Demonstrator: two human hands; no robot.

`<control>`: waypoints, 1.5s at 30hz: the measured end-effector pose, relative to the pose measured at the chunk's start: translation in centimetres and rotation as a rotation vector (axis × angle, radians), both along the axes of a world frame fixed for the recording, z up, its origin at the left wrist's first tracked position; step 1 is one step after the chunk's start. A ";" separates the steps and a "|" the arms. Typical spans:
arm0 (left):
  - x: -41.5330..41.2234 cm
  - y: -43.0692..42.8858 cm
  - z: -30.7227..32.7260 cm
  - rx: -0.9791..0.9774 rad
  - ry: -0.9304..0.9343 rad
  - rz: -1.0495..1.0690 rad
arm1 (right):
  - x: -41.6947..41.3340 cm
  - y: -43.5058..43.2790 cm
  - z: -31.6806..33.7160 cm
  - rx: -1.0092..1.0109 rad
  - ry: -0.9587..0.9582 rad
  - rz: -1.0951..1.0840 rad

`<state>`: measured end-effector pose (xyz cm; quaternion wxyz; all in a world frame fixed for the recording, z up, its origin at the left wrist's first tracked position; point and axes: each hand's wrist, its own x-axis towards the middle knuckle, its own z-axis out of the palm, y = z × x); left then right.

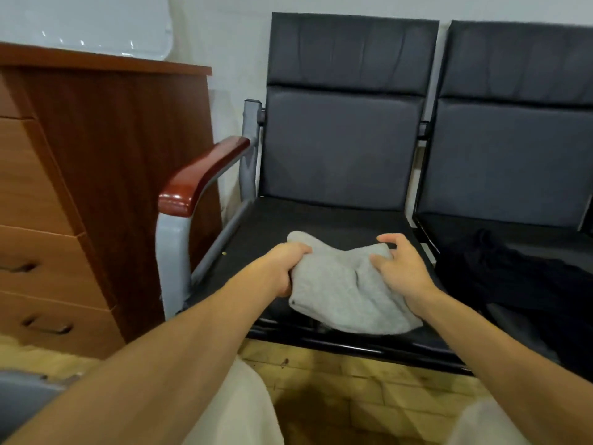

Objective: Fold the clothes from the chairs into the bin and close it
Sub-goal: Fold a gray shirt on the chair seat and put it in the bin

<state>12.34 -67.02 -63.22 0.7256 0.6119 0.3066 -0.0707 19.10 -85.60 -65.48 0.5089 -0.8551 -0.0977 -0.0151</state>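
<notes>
A light grey garment lies bunched on the seat of the left black chair. My left hand is closed around the garment's left edge. My right hand rests on its right side with the fingers curled into the cloth and the forefinger raised. A black garment lies crumpled on the seat of the right black chair. A grey edge at the bottom left may be the bin; I cannot tell for sure.
A wooden drawer cabinet stands left of the chairs. The left chair has a red-brown armrest on a grey metal frame. My pale trouser legs show at the bottom. The floor is yellowish tile.
</notes>
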 end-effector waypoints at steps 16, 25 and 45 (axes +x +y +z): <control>-20.7 17.3 4.3 0.472 -0.469 0.391 | -13.8 20.4 8.4 -0.162 -0.367 0.671; -37.5 22.5 -6.1 0.356 -0.266 0.776 | -25.5 32.0 0.3 -0.344 -0.305 1.063; -57.1 12.1 -22.5 0.185 0.507 1.026 | -44.0 33.2 -20.8 -0.722 0.211 1.530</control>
